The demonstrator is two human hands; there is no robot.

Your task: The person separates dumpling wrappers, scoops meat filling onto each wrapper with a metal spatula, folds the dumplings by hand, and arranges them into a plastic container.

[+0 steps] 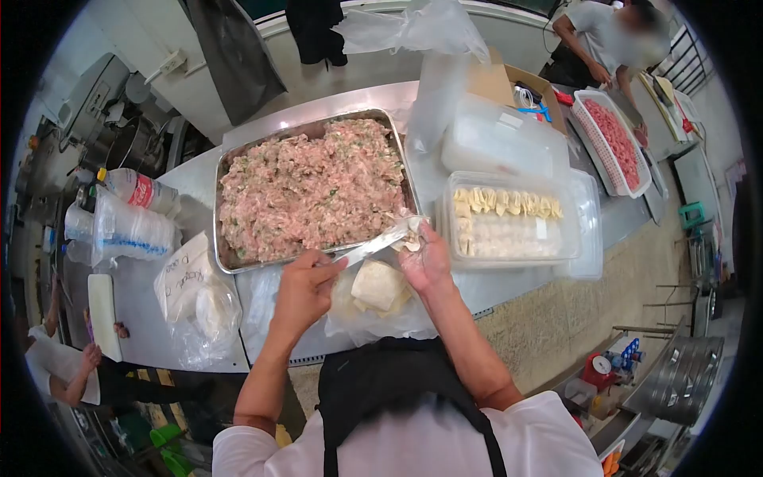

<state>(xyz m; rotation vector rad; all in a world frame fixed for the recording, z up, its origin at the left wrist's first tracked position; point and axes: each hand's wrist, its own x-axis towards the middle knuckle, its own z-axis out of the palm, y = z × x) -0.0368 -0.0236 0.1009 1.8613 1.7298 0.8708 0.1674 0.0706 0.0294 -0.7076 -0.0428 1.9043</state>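
Note:
My left hand is closed round the handle end of a flat metal spatula. The spatula's far end touches a small dough wrapper held in the fingers of my right hand. Both hands are at the front right corner of a metal tray full of ground meat with green bits. Between my forearms a stack of pale wrappers lies on clear plastic. To the right, a clear container holds rows of folded dumplings.
Plastic lids and an open cardboard box stand behind the container. Bottles and a plastic bag are at the left. One person works beside a meat basket; another is at the lower left.

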